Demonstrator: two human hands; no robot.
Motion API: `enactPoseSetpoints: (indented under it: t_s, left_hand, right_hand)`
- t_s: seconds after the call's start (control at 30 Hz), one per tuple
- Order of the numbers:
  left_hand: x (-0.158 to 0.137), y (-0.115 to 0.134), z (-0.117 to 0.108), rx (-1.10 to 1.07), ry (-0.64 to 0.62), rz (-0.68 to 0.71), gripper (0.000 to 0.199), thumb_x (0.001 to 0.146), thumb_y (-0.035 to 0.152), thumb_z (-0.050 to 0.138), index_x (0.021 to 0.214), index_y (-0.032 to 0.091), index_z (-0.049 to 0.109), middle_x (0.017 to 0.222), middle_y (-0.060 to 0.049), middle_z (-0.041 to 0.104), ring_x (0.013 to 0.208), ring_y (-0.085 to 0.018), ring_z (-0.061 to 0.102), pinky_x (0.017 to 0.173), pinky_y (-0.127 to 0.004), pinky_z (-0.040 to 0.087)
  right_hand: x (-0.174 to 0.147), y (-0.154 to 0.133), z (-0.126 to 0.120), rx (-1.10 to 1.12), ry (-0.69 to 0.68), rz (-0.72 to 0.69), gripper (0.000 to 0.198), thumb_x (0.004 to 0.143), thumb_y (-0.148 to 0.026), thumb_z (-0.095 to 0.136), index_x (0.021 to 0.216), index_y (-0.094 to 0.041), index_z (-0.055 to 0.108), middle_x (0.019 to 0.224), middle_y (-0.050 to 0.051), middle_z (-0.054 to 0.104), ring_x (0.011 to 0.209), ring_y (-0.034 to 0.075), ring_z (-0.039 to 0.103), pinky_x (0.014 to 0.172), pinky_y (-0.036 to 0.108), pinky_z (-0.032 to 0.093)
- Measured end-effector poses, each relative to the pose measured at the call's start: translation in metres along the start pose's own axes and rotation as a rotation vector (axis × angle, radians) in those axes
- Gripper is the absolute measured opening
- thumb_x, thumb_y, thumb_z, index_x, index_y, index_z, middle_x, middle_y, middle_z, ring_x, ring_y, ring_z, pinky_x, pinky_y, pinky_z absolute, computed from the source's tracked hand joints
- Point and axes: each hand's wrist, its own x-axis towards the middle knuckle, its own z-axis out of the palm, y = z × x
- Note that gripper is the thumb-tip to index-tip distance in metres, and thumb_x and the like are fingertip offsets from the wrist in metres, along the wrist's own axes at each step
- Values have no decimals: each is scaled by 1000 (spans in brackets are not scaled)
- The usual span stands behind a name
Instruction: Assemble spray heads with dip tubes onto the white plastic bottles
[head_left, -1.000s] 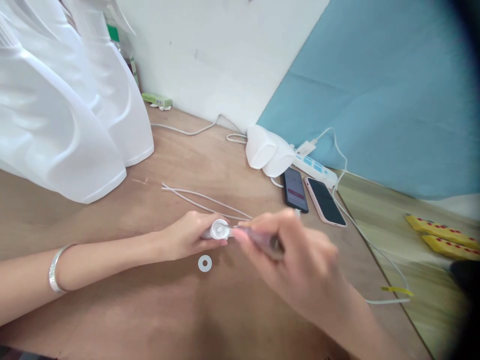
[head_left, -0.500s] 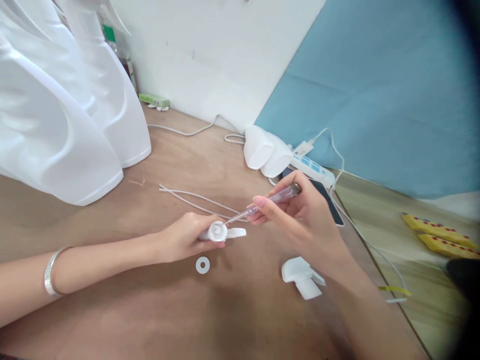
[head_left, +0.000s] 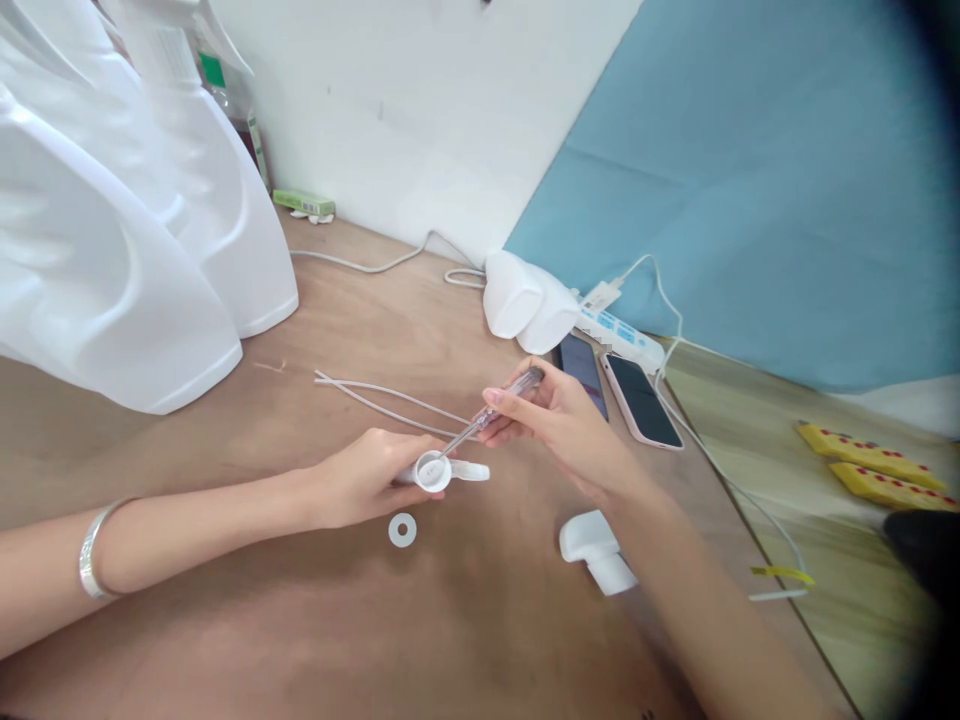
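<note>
Stretching in from the left edge, the left forearm runs nearly level to the left hand (head_left: 382,470), whose thumb and fingers are closed around a white spray head (head_left: 433,472) above the table (head_left: 300,620). The spray head's round opening faces up toward the viewer, and its trigger sticks out to the right. The right hand (head_left: 551,410) comes up from the lower right, wrist bent, gripping a clear-handled screwdriver (head_left: 484,416) between thumb and fingers. The screwdriver's long axis slants, handle end up and to the right, its thin shaft pointing down and left into the opening; whether the tip touches anything inside is hard to tell. A flat white ring (head_left: 402,515) lies just below the left hand.
</note>
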Motion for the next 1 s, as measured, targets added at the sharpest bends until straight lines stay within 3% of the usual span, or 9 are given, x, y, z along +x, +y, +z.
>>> enactPoseSetpoints:
  t_s: [0.2,0.3,0.4,0.47,0.53,0.67,0.77,0.87,1.0]
  left_hand:
    - [-1,0,0,27,46,1,26,81,30,54,104,18,56,88,-3,66,75,-13,61,66,-21,44]
    - [-1,1,-1,48,132,6,27,79,24,57,105,17,56,92,-4,66,78,-14,61,69,-22,45]
    - [-2,3,-2,80,244,58,31,75,14,58,106,16,56,98,-5,64,86,-15,59,76,-24,46]
    - [-3,3,-3,116,307,109,32,75,12,57,106,16,56,105,-7,61,94,-16,57,82,-27,46]
    - [-3,2,-3,181,363,152,32,76,12,56,108,17,56,108,-8,60,97,-17,55,83,-30,46]
    - [-5,0,0,480,449,231,34,79,9,52,109,23,56,113,-7,59,101,-20,54,81,-35,44]
    - [-7,3,2,778,484,359,30,82,10,50,107,24,58,115,-5,60,108,-23,52,83,-37,41]
    - [-9,9,4,984,454,463,23,84,11,50,101,22,60,113,-4,62,109,-24,53,87,-38,38]
    - [-9,11,3,963,421,458,27,86,11,45,105,25,58,116,-3,60,112,-21,52,88,-37,37]
  right_hand:
    - [1,-5,-2,96,130,-37,32,64,-32,74,71,-19,46,54,-4,62,46,12,61,46,22,51]
    - [0,-10,-6,259,230,-62,28,63,-33,74,69,-19,50,53,-5,59,43,7,54,39,15,43]
    - [-9,-5,0,468,236,4,29,65,-33,71,57,-18,49,50,-7,49,44,5,48,39,14,40]
    - [-20,7,10,556,215,94,36,69,-34,67,48,-18,44,54,-4,52,51,6,51,47,15,45]
    - [-33,23,24,638,210,201,40,73,-36,62,43,-17,43,71,2,61,70,10,59,66,20,51]
    - [-52,51,47,857,65,281,37,80,-41,51,49,-19,49,86,5,65,101,19,57,97,35,39]
    - [-55,58,55,954,-85,286,40,82,-44,48,51,-19,49,88,5,64,101,20,56,101,38,33]
    - [-52,59,57,965,-99,298,40,80,-45,50,50,-19,48,82,2,63,95,19,58,100,38,35]
    - [-51,61,57,924,-67,294,38,80,-43,52,51,-19,49,82,1,64,98,19,58,100,38,35]
